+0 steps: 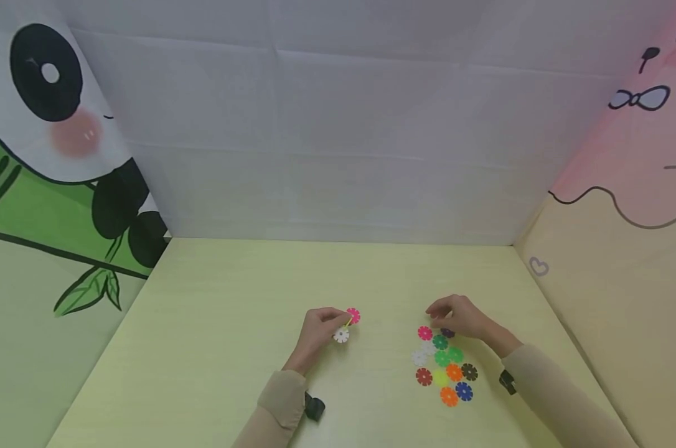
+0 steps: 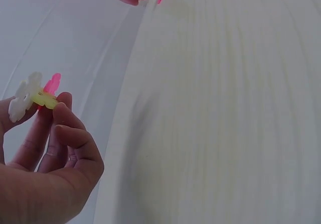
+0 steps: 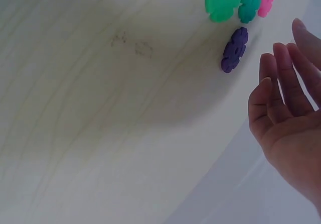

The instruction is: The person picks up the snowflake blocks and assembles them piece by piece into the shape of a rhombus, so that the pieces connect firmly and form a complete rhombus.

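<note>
My left hand [image 1: 318, 334] pinches a small joined cluster of plastic snowflake discs above the table. The cluster shows a white disc [image 2: 25, 97], a yellow disc [image 2: 46, 100] and a pink disc [image 2: 52, 83], set at angles to each other. At the far edge of a loose group of discs, my right hand [image 1: 462, 316] hovers with fingers slightly bent and nothing between them. Nearest to it lies a purple disc [image 3: 234, 50], partly covered by the hand in the head view. A loose pink disc [image 1: 424, 333] and a dark green disc [image 1: 440, 341] lie close by.
Several more discs lie flat toward the front: a red disc [image 1: 424, 376], a blue disc [image 1: 464, 391], a black disc [image 1: 469, 372], an orange disc [image 1: 449, 396] and others. The pale wooden table [image 1: 231, 298] meets a white cloth wall [image 1: 338, 186] behind, with printed panels at both sides.
</note>
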Demonstrator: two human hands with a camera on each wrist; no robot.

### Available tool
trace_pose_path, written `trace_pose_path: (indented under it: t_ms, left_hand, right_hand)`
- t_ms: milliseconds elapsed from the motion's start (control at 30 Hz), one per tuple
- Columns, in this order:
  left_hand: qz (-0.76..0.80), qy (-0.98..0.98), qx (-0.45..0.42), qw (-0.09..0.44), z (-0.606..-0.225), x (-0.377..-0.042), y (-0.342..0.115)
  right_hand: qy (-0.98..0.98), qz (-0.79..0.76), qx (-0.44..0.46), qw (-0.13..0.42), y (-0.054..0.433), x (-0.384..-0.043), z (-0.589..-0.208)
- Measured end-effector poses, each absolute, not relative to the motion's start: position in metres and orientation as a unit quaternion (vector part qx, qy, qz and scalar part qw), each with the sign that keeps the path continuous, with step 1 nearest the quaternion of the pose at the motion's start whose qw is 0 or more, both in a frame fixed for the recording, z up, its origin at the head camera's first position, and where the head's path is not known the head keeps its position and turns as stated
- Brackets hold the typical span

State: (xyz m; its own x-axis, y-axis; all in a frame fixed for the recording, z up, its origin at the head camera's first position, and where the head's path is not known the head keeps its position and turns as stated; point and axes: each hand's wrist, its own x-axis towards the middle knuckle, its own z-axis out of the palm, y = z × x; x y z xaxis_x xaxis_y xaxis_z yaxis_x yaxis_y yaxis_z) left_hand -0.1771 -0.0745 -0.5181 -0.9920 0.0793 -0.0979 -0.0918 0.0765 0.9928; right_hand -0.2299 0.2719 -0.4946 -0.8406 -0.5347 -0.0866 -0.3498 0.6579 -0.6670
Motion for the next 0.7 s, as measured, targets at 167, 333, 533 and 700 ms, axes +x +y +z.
trace_pose_path:
  t_ms: [167, 333, 533, 700]
  left_hand:
    - [0.675, 0.735, 0.0, 0.069, -0.495, -0.168, -0.074]
    - [0.672, 0.737, -0.004, 0.073, -0.496, -0.169, -0.075]
    - [0.677, 0.732, -0.014, 0.07, -0.514, -0.176, -0.075]
    - [0.682, 0.729, -0.015, 0.065, -0.514, -0.176, -0.075]
  right_hand:
    - [0.902, -0.329, -0.229, 0.162, 0.265, -0.227, -0.499]
    - [0.906, -0.307, -0.236, 0.173, 0.261, -0.226, -0.502]
    - [0.908, -0.299, -0.235, 0.177, 0.259, -0.227, -0.506]
    - [0.907, -0.3, -0.237, 0.177, 0.258, -0.228, -0.508]
